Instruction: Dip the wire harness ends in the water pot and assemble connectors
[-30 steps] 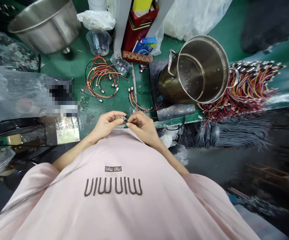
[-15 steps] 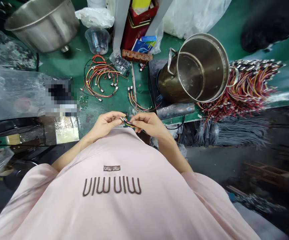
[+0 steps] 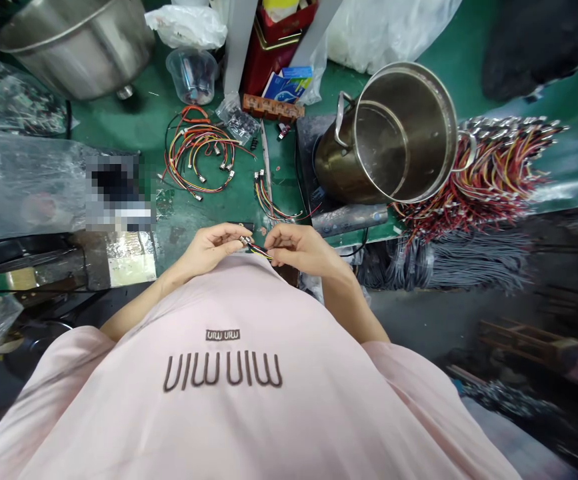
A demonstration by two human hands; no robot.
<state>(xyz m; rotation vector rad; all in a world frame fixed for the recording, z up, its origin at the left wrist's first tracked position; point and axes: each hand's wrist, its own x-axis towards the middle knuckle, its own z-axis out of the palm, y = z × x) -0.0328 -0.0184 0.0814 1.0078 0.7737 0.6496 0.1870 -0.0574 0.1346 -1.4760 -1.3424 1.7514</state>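
Note:
My left hand (image 3: 213,248) is closed in a pinch on the metal connector end of a short wire harness (image 3: 259,249), held just in front of my shirt. Red, black, yellow and white wires run from it toward my right hand (image 3: 301,249). The thumb and curled fingers of that hand close around the other end of these wires, and their tips partly hide it. Just beyond the hands, a few similar harnesses (image 3: 267,203) lie on the green table. A looped bunch of coloured cables (image 3: 193,157) rests farther back to the left.
A tall steel pot (image 3: 336,167) stands on a dark hot plate (image 3: 307,143) at the right. Beside it is a large heap of red and yellow wires (image 3: 499,173), with grey cables (image 3: 469,260) below. A steel basin (image 3: 79,53) and plastic bags (image 3: 23,180) occupy the left.
The fingers of my right hand have shifted slightly along the wires, exposing more of them between the hands. My left hand keeps its pinch. The whole view has drifted slightly.

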